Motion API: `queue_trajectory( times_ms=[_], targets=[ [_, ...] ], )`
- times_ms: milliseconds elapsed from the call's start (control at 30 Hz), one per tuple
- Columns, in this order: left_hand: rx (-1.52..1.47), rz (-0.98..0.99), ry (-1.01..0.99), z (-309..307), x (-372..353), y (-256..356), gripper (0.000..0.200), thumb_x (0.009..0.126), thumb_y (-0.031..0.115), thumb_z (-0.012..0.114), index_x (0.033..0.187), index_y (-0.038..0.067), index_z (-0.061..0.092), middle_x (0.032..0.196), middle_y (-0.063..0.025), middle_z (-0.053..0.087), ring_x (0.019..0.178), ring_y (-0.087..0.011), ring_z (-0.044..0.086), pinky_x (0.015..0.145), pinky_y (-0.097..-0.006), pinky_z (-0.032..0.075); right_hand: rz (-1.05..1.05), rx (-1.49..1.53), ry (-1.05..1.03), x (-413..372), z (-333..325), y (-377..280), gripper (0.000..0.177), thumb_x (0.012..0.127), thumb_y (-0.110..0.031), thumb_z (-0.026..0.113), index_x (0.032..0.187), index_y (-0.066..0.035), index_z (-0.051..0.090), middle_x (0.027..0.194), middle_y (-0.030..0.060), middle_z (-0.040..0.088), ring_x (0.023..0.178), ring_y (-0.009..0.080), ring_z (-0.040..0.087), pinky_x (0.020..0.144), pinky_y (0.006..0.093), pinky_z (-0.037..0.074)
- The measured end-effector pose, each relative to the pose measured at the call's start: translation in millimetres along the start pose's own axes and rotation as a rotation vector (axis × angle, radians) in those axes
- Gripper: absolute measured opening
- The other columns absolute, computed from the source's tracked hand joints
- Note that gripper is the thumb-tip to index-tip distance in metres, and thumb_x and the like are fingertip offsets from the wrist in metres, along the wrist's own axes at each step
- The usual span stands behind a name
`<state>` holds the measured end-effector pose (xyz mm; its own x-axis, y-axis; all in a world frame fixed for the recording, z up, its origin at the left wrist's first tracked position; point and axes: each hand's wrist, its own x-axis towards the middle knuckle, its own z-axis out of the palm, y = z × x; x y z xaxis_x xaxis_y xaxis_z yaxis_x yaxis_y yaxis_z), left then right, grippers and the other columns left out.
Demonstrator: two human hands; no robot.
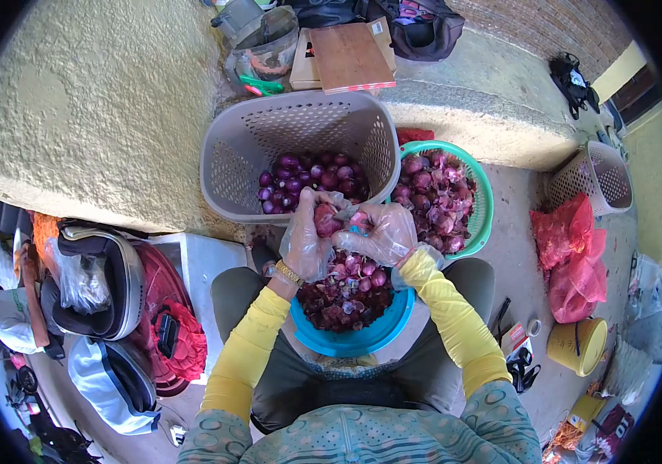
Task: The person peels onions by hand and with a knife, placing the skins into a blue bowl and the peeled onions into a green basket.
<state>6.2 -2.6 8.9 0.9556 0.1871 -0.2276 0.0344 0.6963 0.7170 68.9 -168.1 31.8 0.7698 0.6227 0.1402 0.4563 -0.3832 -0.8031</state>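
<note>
Both my hands wear clear plastic gloves and meet above a blue basin [404, 315]. My left hand [305, 241] is closed around a red onion [328, 220]. Close against it, my right hand [383, 237] has its fingers curled in a pinch; a small pink and teal bit shows there, too covered to name. Red onions [365, 272] and dark loose skins [332, 311] lie in the basin. Just beyond my hands, a grey perforated basket [219, 174] holds shiny peeled onions [292, 176]. Unpeeled onions [435, 197] fill a green basket [487, 209] at its right.
A wooden board [350, 56] lies on boxes behind the grey basket. Red mesh sacks [570, 255], a yellow bucket [576, 346] and another basket [592, 179] stand to the right. Bags [99, 278] and a red cloth [180, 340] are at left. A person [10, 309] is at far left.
</note>
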Motion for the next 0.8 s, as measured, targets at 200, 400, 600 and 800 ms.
queue_trajectory(
  times_ms=[200,400,600,800],
  targets=[
    [0.009,-0.019,0.011,-1,-2,2,0.049,0.106,0.054,0.043,0.106,0.007,0.059,0.105,-0.0073,0.064,0.104,-0.0208,0.062,0.096,-0.0367,0.052,0.078,-0.086,0.029,1,1,-4,0.055,0.070,-0.061,0.083,0.082,-0.008,0.072,0.068,0.0129,0.066,0.065,0.0347,0.066,0.062,0.0420,0.053],
    [-0.260,-0.129,-0.069,-6,-1,-3,0.046,0.105,0.047,0.052,0.118,0.003,0.059,0.111,-0.0095,0.066,0.105,-0.0205,0.063,0.095,-0.0350,0.053,0.060,-0.094,0.016,2,3,3,0.056,0.072,-0.062,0.082,0.081,-0.008,0.072,0.068,0.0142,0.066,0.065,0.0354,0.067,0.062,0.0423,0.053],
    [-0.398,-0.179,-0.114,-10,0,-9,0.039,0.102,0.033,0.064,0.126,0.002,0.058,0.116,-0.0091,0.064,0.106,-0.0198,0.063,0.095,-0.0353,0.054,0.067,-0.096,0.058,3,7,8,0.051,0.077,-0.059,0.078,0.078,-0.009,0.072,0.068,0.0135,0.067,0.064,0.0350,0.067,0.061,0.0427,0.053],
    [-0.272,-0.221,0.000,-10,-8,8,0.045,0.101,0.033,0.066,0.133,0.003,0.054,0.116,-0.0076,0.060,0.107,-0.0194,0.060,0.097,-0.0364,0.052,-0.155,-0.245,-0.067,-2,9,2,0.045,0.079,-0.055,0.079,0.071,-0.012,0.070,0.059,0.0110,0.063,0.058,0.0336,0.066,0.056,0.0429,0.052]
  ],
)
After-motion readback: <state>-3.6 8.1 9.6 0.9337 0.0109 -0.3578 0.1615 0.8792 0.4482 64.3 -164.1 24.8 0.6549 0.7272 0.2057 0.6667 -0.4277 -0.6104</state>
